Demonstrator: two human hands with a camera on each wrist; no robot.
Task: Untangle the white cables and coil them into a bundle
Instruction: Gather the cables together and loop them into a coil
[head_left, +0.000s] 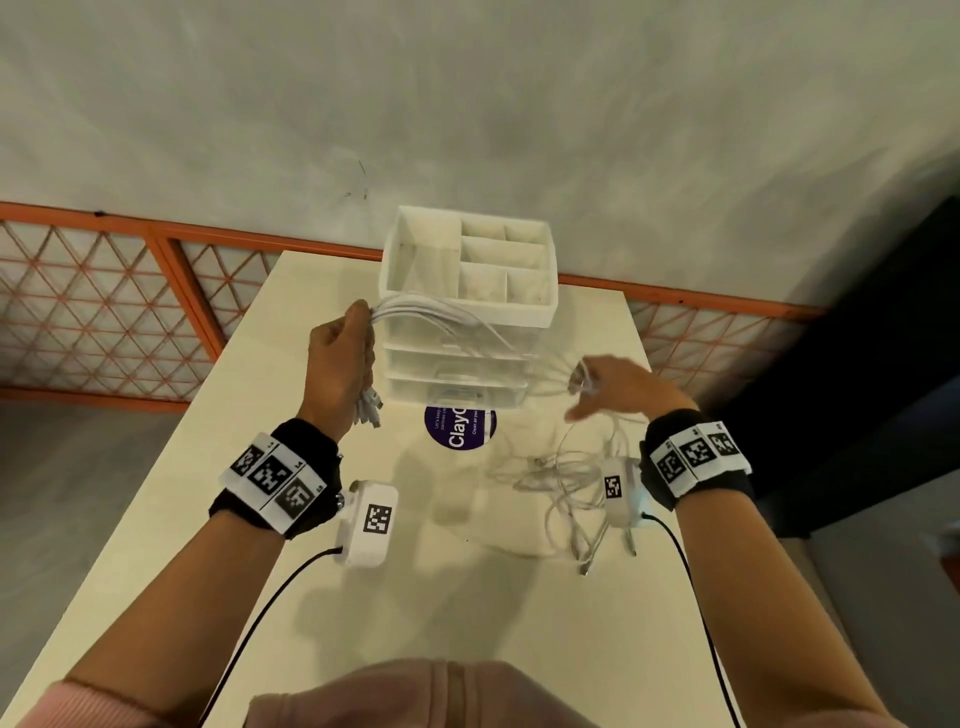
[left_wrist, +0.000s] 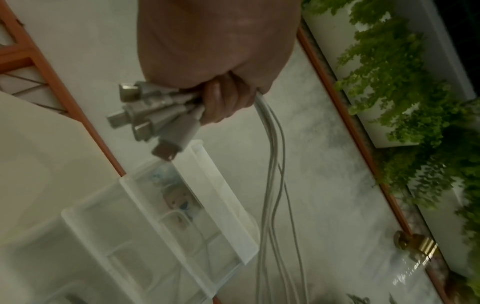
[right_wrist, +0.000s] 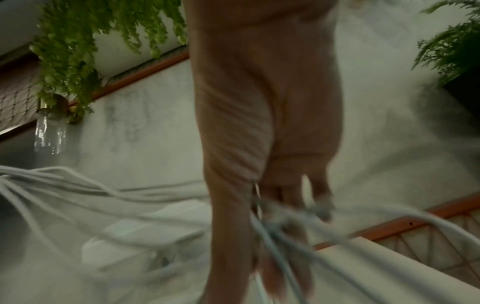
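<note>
Several white cables (head_left: 441, 314) stretch in the air between my two hands, in front of the drawer unit. My left hand (head_left: 340, 364) grips one end of the bunch in a fist, raised above the table; their plugs (head_left: 370, 410) (left_wrist: 153, 117) stick out below the fist. My right hand (head_left: 618, 387) is lower and to the right, blurred, with the strands running through its fingers (right_wrist: 285, 216). The remaining cable lengths (head_left: 566, 488) lie in a loose tangle on the table under the right wrist.
A white drawer unit (head_left: 467, 312) with a divided tray on top stands at the far middle of the cream table (head_left: 395, 597). A purple round sticker (head_left: 460, 428) lies in front of it. An orange lattice railing (head_left: 104, 291) runs behind the table.
</note>
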